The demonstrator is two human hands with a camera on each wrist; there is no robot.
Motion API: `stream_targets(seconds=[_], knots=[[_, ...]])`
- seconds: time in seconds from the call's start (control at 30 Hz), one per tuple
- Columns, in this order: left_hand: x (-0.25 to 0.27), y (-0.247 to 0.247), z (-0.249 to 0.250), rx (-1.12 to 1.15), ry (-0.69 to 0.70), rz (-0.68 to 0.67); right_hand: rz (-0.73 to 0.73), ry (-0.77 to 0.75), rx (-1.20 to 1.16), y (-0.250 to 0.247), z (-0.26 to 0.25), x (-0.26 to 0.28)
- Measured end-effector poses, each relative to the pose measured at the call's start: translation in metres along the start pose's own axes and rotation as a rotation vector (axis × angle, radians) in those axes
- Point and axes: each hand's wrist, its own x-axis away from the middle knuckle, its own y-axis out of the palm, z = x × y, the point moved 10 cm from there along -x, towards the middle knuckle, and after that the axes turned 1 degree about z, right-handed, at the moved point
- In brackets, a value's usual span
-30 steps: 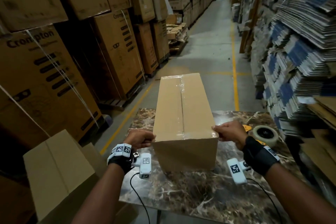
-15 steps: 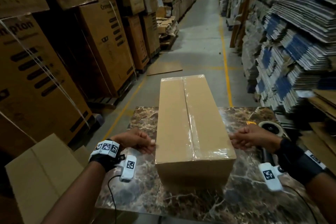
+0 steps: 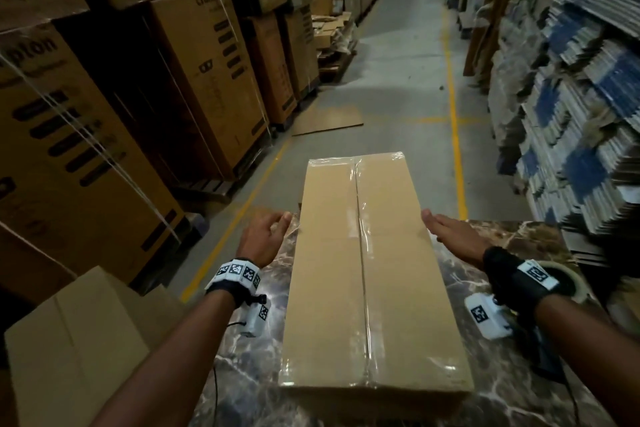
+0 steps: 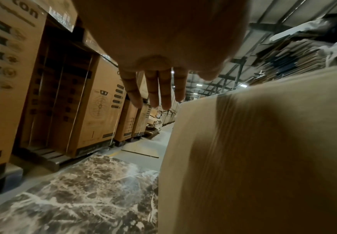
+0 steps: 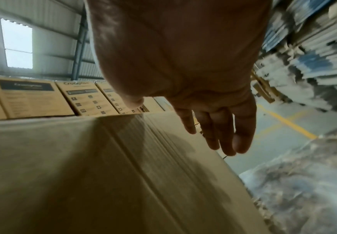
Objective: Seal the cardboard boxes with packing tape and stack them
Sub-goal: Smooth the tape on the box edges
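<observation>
A long brown cardboard box [image 3: 367, 274] lies on the marble table [image 3: 512, 388], its far end past the table's edge. Clear tape runs along its top seam and across both ends. My left hand [image 3: 266, 236] is beside the box's left side [image 4: 253, 158], fingers [image 4: 159, 93] straight and holding nothing. My right hand [image 3: 450, 230] is flat along the box's right side [image 5: 103, 174], fingers [image 5: 223, 134] extended. Whether either palm touches the cardboard is unclear. A roll of packing tape [image 3: 571, 281] lies on the table behind my right wrist.
Tall stacks of printed cartons [image 3: 194, 80] line the left of the aisle. Piles of flattened cardboard [image 3: 571, 97] fill the right. A plain box [image 3: 76, 340] stands at the lower left beside the table. A loose cardboard sheet [image 3: 329, 120] lies on the concrete floor.
Both hands let go of the box's near corners and moved forward along its sides, fingers now straightened. The box sits closer in view.
</observation>
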Motion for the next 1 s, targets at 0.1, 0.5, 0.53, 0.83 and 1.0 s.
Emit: stream_targets(seconds=[0.1, 0.5, 0.53, 0.83, 1.0], knots=[[-0.007, 0.022, 0.022, 0.113, 0.071, -0.127, -0.061, 0.089, -0.152, 0.015, 0.013, -0.02], [0.036, 0.08, 0.027, 0.536, -0.612, -0.628, -0.28, 0.179, -0.232, 0.047, 0.004, 0.002], [0.038, 0.082, 0.025, 0.538, -0.61, -0.651, -0.301, 0.189, -0.226, 0.048, 0.002, 0.007], [0.081, 0.086, 0.006, 0.509, -0.638, -0.736, -0.379, 0.216, -0.18, 0.063, -0.002, 0.054], [0.122, 0.077, -0.004, 0.456, -0.633, -0.744, -0.399, 0.263, -0.073, 0.075, 0.012, 0.088]])
